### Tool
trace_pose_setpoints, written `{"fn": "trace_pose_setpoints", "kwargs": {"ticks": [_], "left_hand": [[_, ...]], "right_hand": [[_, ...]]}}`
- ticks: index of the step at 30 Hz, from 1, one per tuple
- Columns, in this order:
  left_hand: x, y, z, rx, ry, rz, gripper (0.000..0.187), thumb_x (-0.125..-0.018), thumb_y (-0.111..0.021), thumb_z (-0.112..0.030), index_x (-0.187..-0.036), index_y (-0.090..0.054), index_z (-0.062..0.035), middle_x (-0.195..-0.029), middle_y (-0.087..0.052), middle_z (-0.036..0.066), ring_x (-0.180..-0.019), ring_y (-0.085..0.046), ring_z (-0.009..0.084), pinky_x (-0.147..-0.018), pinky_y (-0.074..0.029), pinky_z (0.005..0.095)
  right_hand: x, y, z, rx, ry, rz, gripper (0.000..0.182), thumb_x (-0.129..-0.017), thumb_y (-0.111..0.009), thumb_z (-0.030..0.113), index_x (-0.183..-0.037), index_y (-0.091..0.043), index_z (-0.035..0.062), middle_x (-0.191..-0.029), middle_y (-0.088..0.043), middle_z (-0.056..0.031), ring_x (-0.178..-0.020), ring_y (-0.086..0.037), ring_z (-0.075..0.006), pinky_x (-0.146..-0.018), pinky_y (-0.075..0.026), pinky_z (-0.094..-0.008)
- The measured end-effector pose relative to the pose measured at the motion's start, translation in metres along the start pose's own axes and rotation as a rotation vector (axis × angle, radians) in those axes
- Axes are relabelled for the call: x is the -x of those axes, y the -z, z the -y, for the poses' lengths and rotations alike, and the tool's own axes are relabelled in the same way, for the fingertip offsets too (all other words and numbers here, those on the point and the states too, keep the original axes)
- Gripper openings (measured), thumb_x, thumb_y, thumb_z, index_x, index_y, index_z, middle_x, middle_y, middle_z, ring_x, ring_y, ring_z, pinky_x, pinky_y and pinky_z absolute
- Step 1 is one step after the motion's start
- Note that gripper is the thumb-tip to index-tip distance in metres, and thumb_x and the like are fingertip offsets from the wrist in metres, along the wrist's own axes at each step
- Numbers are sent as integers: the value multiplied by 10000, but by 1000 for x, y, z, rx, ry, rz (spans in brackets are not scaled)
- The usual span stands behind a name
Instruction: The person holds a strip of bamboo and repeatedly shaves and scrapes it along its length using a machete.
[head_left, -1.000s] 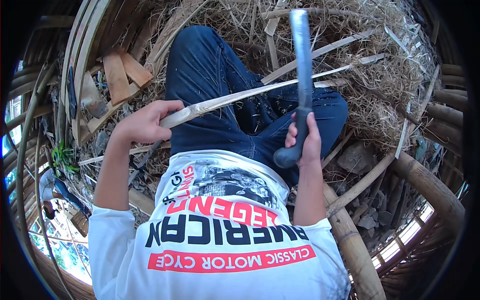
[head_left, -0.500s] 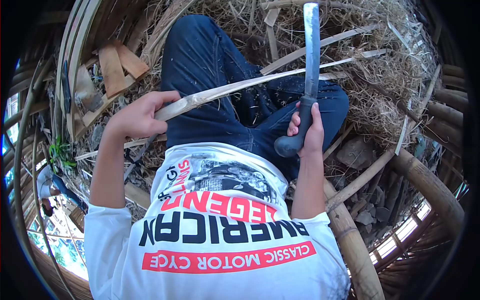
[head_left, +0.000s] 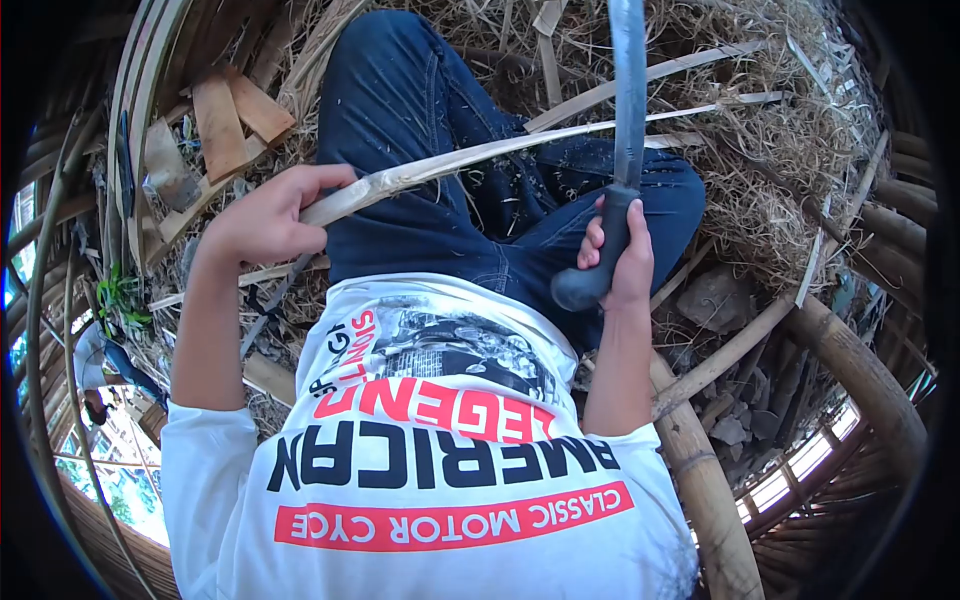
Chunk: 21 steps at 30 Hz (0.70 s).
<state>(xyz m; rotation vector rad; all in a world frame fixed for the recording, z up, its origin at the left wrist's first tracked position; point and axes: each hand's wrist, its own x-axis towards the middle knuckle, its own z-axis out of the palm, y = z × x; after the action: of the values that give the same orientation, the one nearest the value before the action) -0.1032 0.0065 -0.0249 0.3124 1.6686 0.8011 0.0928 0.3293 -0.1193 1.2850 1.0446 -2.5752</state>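
Observation:
My left hand (head_left: 275,213) is closed round the thick near end of a pale split strip (head_left: 430,168), which stretches across my lap to the right. In my right hand (head_left: 620,250) is the dark handle of a long-bladed knife (head_left: 627,100). The blade points up and away from me, crossing the strip, and its tip runs out at the top edge. Whether the blade touches the strip I cannot tell. Small shavings lie on my dark trousers (head_left: 375,100).
Curly shavings (head_left: 770,190) lie beyond and right of my knees. Flat wood pieces (head_left: 218,130) rest at the upper left. A thick bamboo pole (head_left: 705,490) and stones (head_left: 715,300) are at the right. Another person (head_left: 115,365) is at the far left.
The knife has shifted slightly upward, so its tip has left the view. My left hand and the strip's near end sit slightly higher and further left in view.

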Motion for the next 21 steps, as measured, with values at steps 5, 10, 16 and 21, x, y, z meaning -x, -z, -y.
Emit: {"fn": "trace_pose_setpoints", "kwargs": {"ticks": [5,10,16,21], "left_hand": [[-4,3,1,-19,27,-1,502,-600,-537,-36,-1100,-559,4,-821,-466,-26,-722,-444,59,-596,-346,213],[2,1,-6,-32,69,-27,461,-651,-558,-40,-1110,-573,6,-785,-514,-9,-674,-456,67,-575,-367,248],[-3,0,5,49,15,27,499,-642,-544,-33,-1138,-576,8,-807,-488,-19,-695,-428,56,-600,-359,229],[-3,3,-5,109,105,49,447,-641,-536,-25,-1087,-555,-4,-742,-470,-29,-606,-424,39,-518,-336,211]], "right_hand": [[10,5,0,269,9,123,468,-1044,-425,479,-1117,-515,26,-686,-488,-33,-510,-478,-114,-489,-444,-277],[6,5,-7,73,41,60,466,-1044,-436,445,-1099,-529,-9,-672,-522,-64,-494,-514,-132,-478,-481,-301],[0,13,1,79,76,27,469,-1052,-405,467,-1119,-507,14,-668,-481,-38,-487,-484,-120,-468,-451,-282],[4,10,0,133,74,12,460,-1052,-404,472,-1118,-508,29,-673,-481,-30,-489,-486,-117,-459,-446,-272]]}}
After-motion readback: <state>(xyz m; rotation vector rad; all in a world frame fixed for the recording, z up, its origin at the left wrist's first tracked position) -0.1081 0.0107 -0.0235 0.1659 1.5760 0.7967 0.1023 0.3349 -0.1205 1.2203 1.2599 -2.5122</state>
